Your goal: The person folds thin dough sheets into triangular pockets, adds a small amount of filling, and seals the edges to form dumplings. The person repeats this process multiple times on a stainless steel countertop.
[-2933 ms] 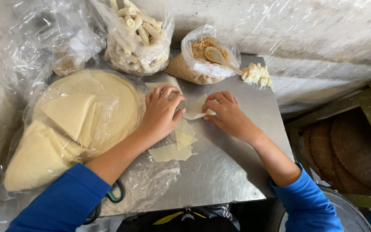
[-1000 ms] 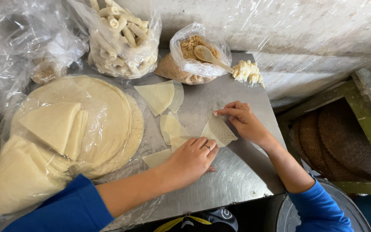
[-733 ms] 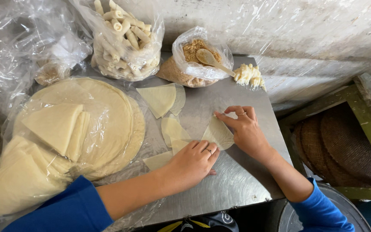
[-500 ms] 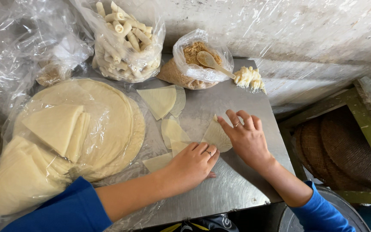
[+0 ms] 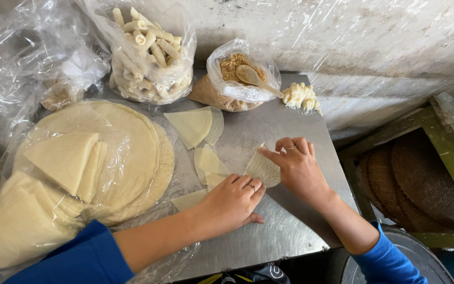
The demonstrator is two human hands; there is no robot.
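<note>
1. Our right hand arches knuckles-up, its fingertips pinching the wrapper piece at its top corner.
2. Our left hand lies flat, fingers relaxed, touching the piece's lower edge.
3. The wedge rests on the steel table, its long axis pointing away from us.

Both arms wear bright blue sleeves pushed up toward the elbows, leaving the forearms bare. The left hand has a thin ring on one finger. The right hand wears a similar slim ring.
</note>
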